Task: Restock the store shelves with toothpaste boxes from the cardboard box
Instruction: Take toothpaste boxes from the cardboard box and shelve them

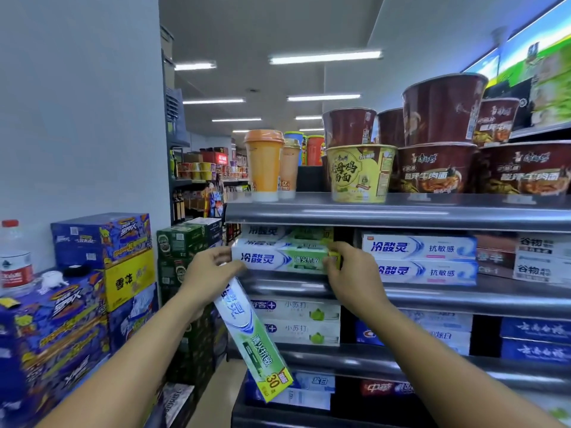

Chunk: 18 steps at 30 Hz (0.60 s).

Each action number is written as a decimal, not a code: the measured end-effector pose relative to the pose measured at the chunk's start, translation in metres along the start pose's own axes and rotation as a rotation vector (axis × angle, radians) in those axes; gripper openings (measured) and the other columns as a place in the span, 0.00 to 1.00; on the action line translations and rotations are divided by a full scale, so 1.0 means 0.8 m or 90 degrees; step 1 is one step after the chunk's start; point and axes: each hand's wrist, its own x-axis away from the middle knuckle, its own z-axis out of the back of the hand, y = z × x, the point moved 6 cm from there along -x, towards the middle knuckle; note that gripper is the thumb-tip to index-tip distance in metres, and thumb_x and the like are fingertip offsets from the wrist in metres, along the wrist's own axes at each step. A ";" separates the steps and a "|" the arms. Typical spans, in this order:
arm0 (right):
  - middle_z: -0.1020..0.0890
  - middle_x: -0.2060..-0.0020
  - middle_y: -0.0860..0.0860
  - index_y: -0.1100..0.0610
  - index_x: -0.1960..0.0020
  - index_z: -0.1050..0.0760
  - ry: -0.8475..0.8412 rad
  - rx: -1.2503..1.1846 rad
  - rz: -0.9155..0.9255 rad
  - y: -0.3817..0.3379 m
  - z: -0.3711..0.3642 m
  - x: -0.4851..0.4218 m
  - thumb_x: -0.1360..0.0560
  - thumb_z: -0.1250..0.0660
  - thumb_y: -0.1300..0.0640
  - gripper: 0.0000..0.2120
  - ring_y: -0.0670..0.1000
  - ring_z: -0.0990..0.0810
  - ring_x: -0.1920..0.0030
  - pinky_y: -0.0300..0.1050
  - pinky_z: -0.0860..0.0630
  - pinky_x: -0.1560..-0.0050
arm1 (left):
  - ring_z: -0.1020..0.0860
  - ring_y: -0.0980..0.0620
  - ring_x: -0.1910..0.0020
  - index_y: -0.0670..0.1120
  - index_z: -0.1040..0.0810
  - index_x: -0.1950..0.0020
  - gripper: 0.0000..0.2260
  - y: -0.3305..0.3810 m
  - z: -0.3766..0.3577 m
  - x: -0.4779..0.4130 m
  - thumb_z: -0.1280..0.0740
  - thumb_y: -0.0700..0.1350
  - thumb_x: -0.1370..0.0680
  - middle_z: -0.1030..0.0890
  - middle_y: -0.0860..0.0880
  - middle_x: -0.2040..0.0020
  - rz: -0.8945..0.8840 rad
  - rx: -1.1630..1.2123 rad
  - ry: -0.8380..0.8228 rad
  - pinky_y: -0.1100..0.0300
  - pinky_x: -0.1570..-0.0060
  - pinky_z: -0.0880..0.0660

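Observation:
A white-and-green toothpaste box (279, 261) lies flat at the front of the second shelf (432, 296), atop a stack of the same kind. My right hand (349, 273) grips its right end. My left hand (210, 273) touches its left end while holding a second white-and-green toothpaste box (253, 341), which hangs slanted down to the right in front of the lower shelves. The cardboard box is not in view.
White-and-blue toothpaste boxes (423, 259) fill the slot to the right. Noodle bowls (360, 173) and drink cups (264, 165) stand on the top shelf. Stacked drink cartons (102, 273) and a water bottle (15, 254) crowd the left. More toothpaste boxes (296, 322) sit on lower shelves.

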 end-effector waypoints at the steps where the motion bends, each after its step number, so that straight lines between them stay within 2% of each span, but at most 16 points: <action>1: 0.17 0.55 0.54 0.58 0.33 0.23 -0.027 0.048 0.016 -0.001 -0.005 0.001 0.17 0.37 0.54 0.16 0.53 0.22 0.59 0.46 0.27 0.59 | 0.17 0.52 0.45 0.51 0.17 0.38 0.16 -0.006 -0.002 0.001 0.24 0.49 0.25 0.15 0.51 0.42 0.009 -0.027 -0.011 0.52 0.43 0.21; 4: 0.18 0.54 0.57 0.58 0.32 0.24 -0.052 0.108 0.039 -0.002 -0.005 0.004 0.17 0.40 0.55 0.16 0.57 0.22 0.55 0.49 0.24 0.57 | 0.18 0.51 0.42 0.49 0.18 0.35 0.18 -0.018 -0.004 0.003 0.25 0.52 0.24 0.16 0.51 0.40 0.021 -0.057 -0.028 0.45 0.37 0.23; 6: 0.19 0.55 0.57 0.59 0.33 0.24 -0.068 0.110 0.030 -0.006 -0.003 0.003 0.17 0.41 0.55 0.16 0.57 0.23 0.56 0.49 0.25 0.58 | 0.19 0.54 0.43 0.50 0.20 0.38 0.17 -0.020 -0.003 0.003 0.25 0.53 0.24 0.17 0.53 0.40 0.017 -0.052 -0.017 0.49 0.40 0.22; 8: 0.19 0.53 0.57 0.59 0.34 0.25 -0.063 0.124 0.042 -0.013 0.002 0.008 0.17 0.40 0.56 0.15 0.57 0.23 0.55 0.51 0.23 0.56 | 0.21 0.56 0.46 0.54 0.27 0.38 0.18 -0.018 0.002 0.006 0.25 0.54 0.24 0.18 0.54 0.43 0.011 -0.040 0.034 0.53 0.48 0.24; 10: 0.19 0.49 0.57 0.60 0.33 0.26 0.014 0.150 0.111 -0.025 0.018 0.024 0.19 0.37 0.58 0.15 0.59 0.22 0.52 0.54 0.21 0.55 | 0.21 0.53 0.48 0.54 0.29 0.38 0.20 -0.018 0.010 0.011 0.25 0.56 0.24 0.19 0.54 0.47 0.001 -0.017 0.121 0.53 0.53 0.26; 13: 0.18 0.52 0.52 0.57 0.38 0.21 0.145 0.100 0.167 -0.036 0.045 0.069 0.22 0.31 0.57 0.13 0.56 0.19 0.57 0.52 0.22 0.64 | 0.22 0.51 0.54 0.53 0.28 0.45 0.16 -0.018 0.025 0.026 0.25 0.56 0.25 0.22 0.52 0.52 -0.020 0.046 0.257 0.55 0.59 0.28; 14: 0.18 0.53 0.48 0.54 0.41 0.21 0.154 0.053 0.149 -0.033 0.049 0.083 0.22 0.30 0.55 0.11 0.52 0.19 0.59 0.51 0.22 0.66 | 0.24 0.49 0.57 0.52 0.29 0.49 0.16 -0.019 0.029 0.031 0.25 0.56 0.26 0.25 0.51 0.54 -0.022 0.082 0.289 0.54 0.60 0.29; 16: 0.20 0.56 0.40 0.47 0.44 0.22 0.098 -0.076 0.064 -0.021 0.043 0.110 0.23 0.31 0.45 0.10 0.46 0.20 0.59 0.49 0.22 0.63 | 0.29 0.46 0.61 0.51 0.33 0.55 0.18 -0.024 0.032 0.037 0.26 0.57 0.27 0.30 0.49 0.59 -0.006 0.158 0.330 0.51 0.60 0.31; 18: 0.21 0.56 0.38 0.40 0.44 0.25 0.002 -0.192 -0.035 -0.012 0.028 0.128 0.28 0.34 0.30 0.19 0.43 0.20 0.59 0.43 0.23 0.60 | 0.31 0.47 0.61 0.50 0.37 0.57 0.21 -0.027 0.027 0.042 0.26 0.58 0.27 0.34 0.46 0.59 0.031 0.245 0.348 0.48 0.61 0.32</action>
